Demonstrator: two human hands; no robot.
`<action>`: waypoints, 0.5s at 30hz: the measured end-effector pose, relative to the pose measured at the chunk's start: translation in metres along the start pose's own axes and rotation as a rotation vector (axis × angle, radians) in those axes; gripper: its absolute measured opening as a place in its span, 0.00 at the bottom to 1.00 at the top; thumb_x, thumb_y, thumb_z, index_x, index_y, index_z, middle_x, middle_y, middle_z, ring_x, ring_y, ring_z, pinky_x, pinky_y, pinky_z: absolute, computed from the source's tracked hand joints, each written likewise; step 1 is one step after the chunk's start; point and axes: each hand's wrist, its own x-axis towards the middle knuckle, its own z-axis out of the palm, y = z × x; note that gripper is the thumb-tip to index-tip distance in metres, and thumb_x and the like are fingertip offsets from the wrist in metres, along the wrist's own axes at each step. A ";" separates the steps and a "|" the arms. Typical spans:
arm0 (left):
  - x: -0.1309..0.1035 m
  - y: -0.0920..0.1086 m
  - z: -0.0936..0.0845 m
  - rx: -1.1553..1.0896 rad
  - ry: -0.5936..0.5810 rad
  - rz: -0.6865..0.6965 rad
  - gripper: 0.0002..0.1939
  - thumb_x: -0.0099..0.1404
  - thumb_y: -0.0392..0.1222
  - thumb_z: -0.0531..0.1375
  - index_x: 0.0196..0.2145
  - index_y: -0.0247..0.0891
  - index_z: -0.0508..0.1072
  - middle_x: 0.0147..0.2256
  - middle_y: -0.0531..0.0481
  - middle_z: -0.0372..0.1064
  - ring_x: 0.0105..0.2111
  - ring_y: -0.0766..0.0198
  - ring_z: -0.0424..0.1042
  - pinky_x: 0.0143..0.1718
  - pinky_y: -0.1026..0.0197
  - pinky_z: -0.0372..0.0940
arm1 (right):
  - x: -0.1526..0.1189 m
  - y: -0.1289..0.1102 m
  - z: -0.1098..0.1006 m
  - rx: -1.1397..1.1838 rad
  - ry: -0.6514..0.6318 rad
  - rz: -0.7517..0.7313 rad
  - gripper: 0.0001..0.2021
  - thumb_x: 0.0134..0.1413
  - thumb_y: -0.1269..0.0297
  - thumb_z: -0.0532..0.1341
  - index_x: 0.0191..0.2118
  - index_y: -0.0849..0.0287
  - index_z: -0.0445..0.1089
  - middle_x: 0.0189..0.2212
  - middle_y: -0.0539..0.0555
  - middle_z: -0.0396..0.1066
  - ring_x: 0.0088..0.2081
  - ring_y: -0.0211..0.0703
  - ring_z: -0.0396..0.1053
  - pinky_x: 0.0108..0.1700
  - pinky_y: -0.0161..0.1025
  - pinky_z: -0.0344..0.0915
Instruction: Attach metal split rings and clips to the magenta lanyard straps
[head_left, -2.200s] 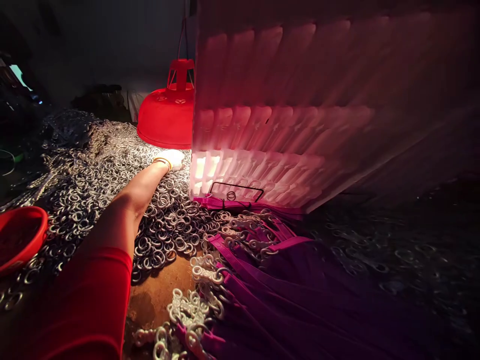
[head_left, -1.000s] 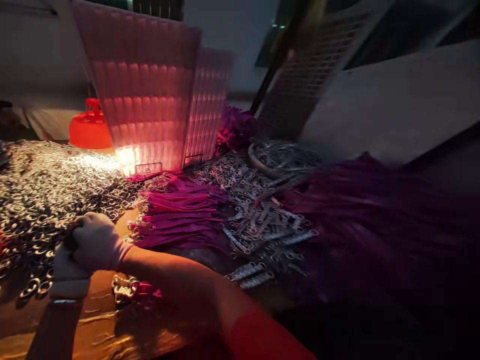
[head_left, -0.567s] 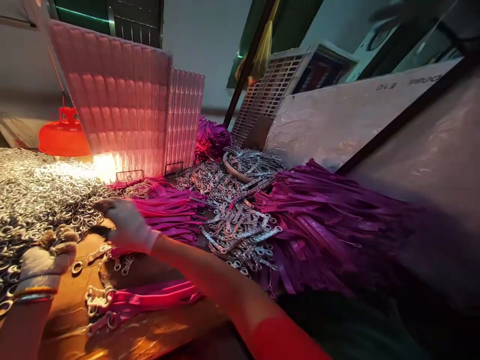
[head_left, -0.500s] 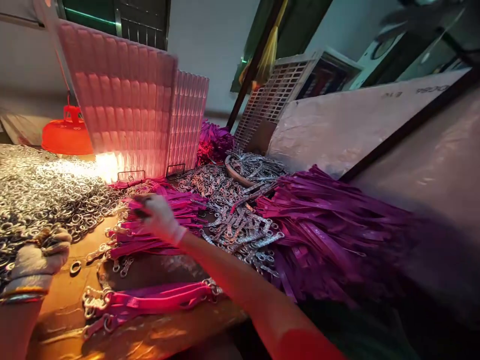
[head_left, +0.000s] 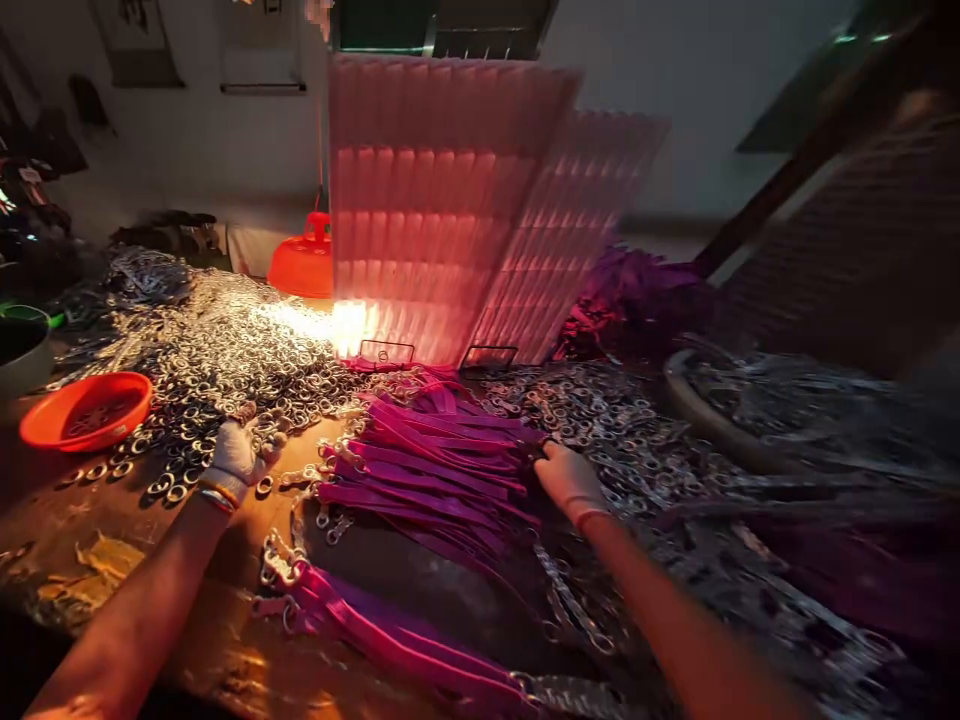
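Note:
My left hand [head_left: 237, 452], in a pale glove with dark fingertips, is at the front edge of a heap of metal rings [head_left: 292, 360]. Its fingers are curled; what lies between them is too small to make out. A row of magenta straps [head_left: 435, 460] with metal clasps at their left ends lies across the middle. At the right ends of these straps, my right hand [head_left: 568, 478], also gloved, has its fingers closed on a strap. Nearer to me lies a separate bundle of magenta straps [head_left: 390, 635], with metal fittings at both ends.
An orange bowl [head_left: 124, 410] stands at the left. Behind the rings hang a red lamp [head_left: 300, 268] and upright, ribbed translucent panels [head_left: 442, 200]. Metal chain pieces [head_left: 607, 425] and a blurred round tray [head_left: 694, 405] lie to the right.
The view has swung left, bringing the orange bowl in. My right hand has moved from over the middle of the straps to their right ends. My left hand remains beside the rings.

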 end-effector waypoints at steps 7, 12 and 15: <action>-0.009 -0.004 0.009 -0.193 -0.009 -0.068 0.10 0.69 0.45 0.55 0.36 0.33 0.66 0.26 0.50 0.63 0.22 0.67 0.67 0.15 0.71 0.62 | -0.010 -0.007 -0.027 0.075 0.248 -0.162 0.16 0.57 0.71 0.51 0.42 0.63 0.76 0.38 0.71 0.75 0.45 0.63 0.73 0.42 0.48 0.65; -0.021 -0.021 0.017 -0.269 -0.066 -0.102 0.11 0.71 0.40 0.55 0.30 0.36 0.62 0.21 0.56 0.56 0.16 0.74 0.58 0.12 0.77 0.52 | -0.059 -0.065 -0.025 0.500 0.065 -0.520 0.19 0.51 0.69 0.54 0.47 0.55 0.75 0.41 0.59 0.78 0.45 0.54 0.76 0.49 0.45 0.70; -0.038 -0.036 0.022 -0.261 -0.109 -0.161 0.13 0.73 0.37 0.52 0.28 0.36 0.60 0.20 0.56 0.54 0.15 0.74 0.57 0.10 0.77 0.49 | -0.100 -0.111 -0.020 0.752 -0.186 -0.650 0.20 0.45 0.69 0.55 0.44 0.55 0.77 0.38 0.55 0.79 0.45 0.51 0.76 0.49 0.45 0.72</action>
